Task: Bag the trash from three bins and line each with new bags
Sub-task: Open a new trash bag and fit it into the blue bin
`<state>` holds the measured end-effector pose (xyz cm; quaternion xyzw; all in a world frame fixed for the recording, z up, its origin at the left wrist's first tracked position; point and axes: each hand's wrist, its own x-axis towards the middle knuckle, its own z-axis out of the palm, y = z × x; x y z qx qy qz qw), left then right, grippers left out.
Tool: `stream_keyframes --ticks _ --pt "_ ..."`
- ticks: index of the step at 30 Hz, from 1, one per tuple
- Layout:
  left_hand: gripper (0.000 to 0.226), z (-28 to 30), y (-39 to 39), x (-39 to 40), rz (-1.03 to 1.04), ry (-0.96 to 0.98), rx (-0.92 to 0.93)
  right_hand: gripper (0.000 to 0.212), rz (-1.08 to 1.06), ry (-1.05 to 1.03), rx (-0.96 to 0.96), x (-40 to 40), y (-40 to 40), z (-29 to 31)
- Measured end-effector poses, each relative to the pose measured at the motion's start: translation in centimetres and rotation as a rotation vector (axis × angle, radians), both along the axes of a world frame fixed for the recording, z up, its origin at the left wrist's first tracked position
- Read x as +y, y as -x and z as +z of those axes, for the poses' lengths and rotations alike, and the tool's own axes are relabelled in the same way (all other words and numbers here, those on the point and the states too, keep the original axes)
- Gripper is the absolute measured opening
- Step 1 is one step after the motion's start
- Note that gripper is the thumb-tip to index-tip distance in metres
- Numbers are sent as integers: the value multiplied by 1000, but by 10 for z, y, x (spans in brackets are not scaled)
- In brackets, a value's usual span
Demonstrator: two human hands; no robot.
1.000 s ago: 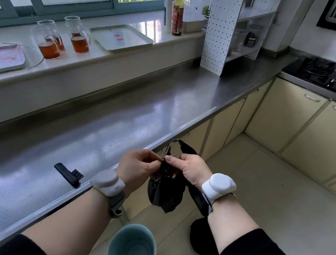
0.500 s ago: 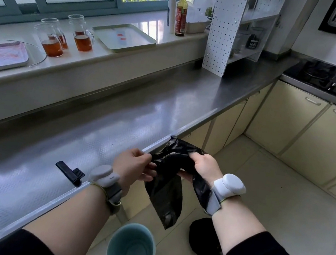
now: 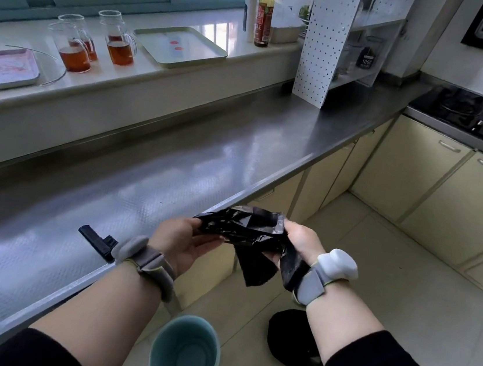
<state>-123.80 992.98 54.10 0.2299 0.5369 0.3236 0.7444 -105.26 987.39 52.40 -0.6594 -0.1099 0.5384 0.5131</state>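
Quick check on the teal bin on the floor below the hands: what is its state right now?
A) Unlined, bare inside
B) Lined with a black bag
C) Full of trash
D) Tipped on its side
A: the teal bin stands upright with its bare inside showing, while both hands hold the black bag above it.

Teal bin (image 3: 185, 351) cut off at bottom edge, base not visible. Black filled bag (image 3: 291, 338) on floor partly behind right forearm. Left hand (image 3: 180, 240) fingertips hidden under black bag (image 3: 246, 229); right hand (image 3: 300, 241) palm side hidden too. Bottle (image 3: 265, 12) top cropped by frame; label unreadable. Pink tray (image 3: 2, 68) clipped at left edge. Shelf jar text too small.
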Motion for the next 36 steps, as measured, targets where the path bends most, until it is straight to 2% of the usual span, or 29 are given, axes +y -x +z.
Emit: stream_keyframes --ticks 1,3,7,11,13,16,17,19,20,22,24,27,29,32,34,36 --pt "25 3 -1 1 31 49 -72 18 -2 2 33 1 -1 -7" --pt "27 6 0 5 13 73 -100 20 18 -15 80 1 0 -13" --pt "12 -2 8 10 -177 -198 226 23 -122 -45 260 0 0 -14" --pt "14 -7 15 10 -457 -322 391 25 -147 -61 203 2 1 -11" --pt "8 -11 17 11 -491 -397 558 27 -102 -57 90 2 -3 -10" --pt "13 -21 20 18 -316 -474 696 31 134 8 -358 2 -7 -11" --pt "13 -24 21 21 -266 -487 715 35 180 -10 -372 1 -5 -12" --pt "14 -31 24 28 -222 -493 749 49 270 -54 -263 0 0 -14" --pt "17 -33 25 31 -213 -496 775 47 354 -79 -245 0 2 -15" --pt "19 -36 28 36 -163 -512 845 17 573 -61 -360 -3 0 -18" --pt "19 -37 35 40 -109 -522 895 11 699 13 -482 -5 -3 -19" --pt "17 -41 45 37 -196 -550 972 7 544 97 -558 1 -12 -26" --pt "15 -43 50 35 -327 -579 1054 19 326 102 -484 4 -17 -28" --pt "16 -46 58 32 -497 -597 1191 28 -5 47 -59 7 -17 -29" --pt "23 -50 60 33 -509 -561 1214 28 -118 33 135 10 -10 -28" --pt "28 -54 58 33 -428 -488 1180 26 -155 40 251 14 -6 -30"
